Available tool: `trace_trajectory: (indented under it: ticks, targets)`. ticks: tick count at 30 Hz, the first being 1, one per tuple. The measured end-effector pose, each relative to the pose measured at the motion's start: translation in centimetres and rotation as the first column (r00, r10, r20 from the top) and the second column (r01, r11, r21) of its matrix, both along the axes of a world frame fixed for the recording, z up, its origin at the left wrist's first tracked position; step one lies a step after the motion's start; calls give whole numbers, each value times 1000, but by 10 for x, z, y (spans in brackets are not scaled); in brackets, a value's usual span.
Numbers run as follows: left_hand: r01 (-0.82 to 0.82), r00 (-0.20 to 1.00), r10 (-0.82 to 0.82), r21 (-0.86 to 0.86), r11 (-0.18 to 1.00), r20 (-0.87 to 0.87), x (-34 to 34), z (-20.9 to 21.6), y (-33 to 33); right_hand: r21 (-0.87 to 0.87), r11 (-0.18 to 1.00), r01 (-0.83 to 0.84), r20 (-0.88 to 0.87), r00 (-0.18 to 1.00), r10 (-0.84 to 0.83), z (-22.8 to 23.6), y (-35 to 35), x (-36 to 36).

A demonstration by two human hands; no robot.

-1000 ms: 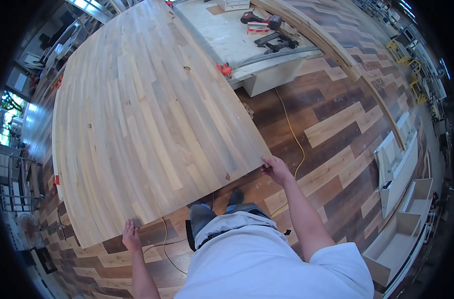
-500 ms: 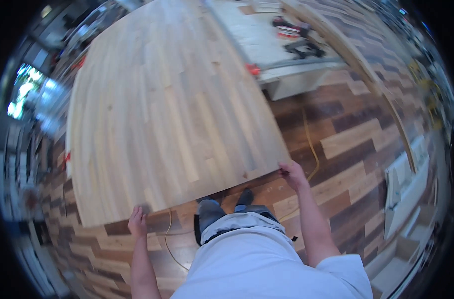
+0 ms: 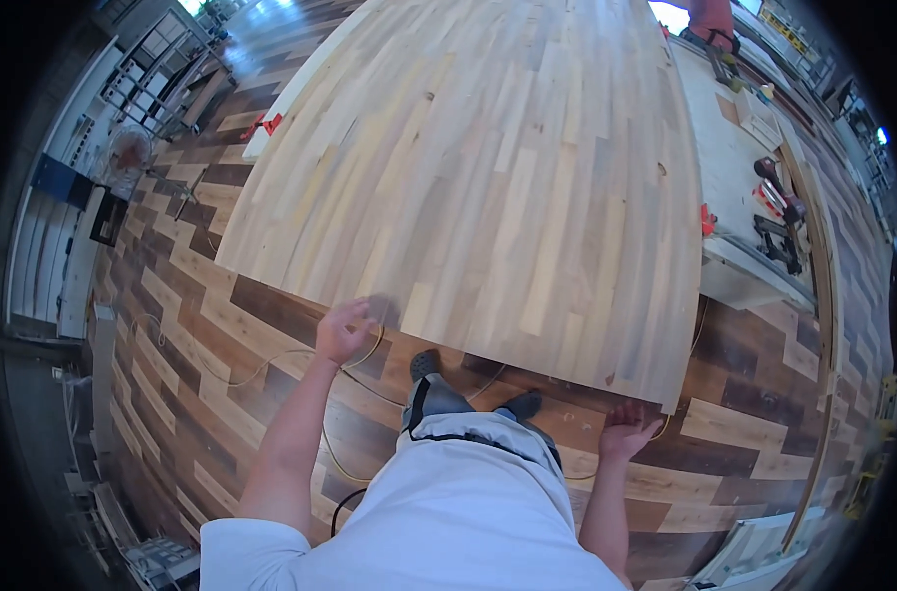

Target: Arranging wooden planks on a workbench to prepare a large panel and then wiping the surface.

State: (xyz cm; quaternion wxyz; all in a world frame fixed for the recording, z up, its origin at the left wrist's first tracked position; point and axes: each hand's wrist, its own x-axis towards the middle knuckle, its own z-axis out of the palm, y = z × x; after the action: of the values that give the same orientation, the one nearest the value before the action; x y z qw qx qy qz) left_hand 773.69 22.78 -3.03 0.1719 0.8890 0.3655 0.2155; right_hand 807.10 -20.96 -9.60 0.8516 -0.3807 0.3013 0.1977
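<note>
The wooden panel (image 3: pixel 488 197), a broad board of pale and greyish strips, stretches ahead of the person and seems to rest on the white counter (image 3: pixel 736 202), which shows beyond its right long edge; its near end juts out over the plank floor (image 3: pixel 192 325). The left hand (image 3: pixel 345 332) is at the panel's near edge, nearer the left corner, fingers loosely curled and thumb standing apart, clamped on nothing that can be made out; whether a fingertip touches the wood I cannot tell. The right hand (image 3: pixel 628 433) is just short of the near right corner, palm up, fingers spread; whether their tips reach under the edge is not clear either. A red clamp (image 3: pixel 708 219) sits by the panel's right edge, and a drill (image 3: pixel 769 177) and a black tool (image 3: pixel 778 246) lie toward the counter's right edge. The step in hand looks like placing or adjusting the panel by its near end, with neither hand gripping firmly. Any further shift would call for both hands to take that edge evenly, feet well clear of the yellow cable (image 3: pixel 335 463).
</note>
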Motion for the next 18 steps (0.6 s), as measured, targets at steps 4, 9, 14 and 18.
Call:
trace_trajectory:
  ticks: [4,9,14,18]
  targets:
    - [-691,556,753,-307,654,352,-49,-27,37,104,994,37,-70,997,-30,-4,50,-57]
    - [246,161,986,-969,-3,38,-33,-32,65,10,1000,0,-108,994,2,-5,132,-116]
    - [208,265,963,-978,-9,48,-37,-64,96,-36,999,-36,1,999,36,6,197,-156]
    - [188,310,945,-981,49,107,-35,-50,89,-201,955,218,-77,968,-237,-12,180,-169]
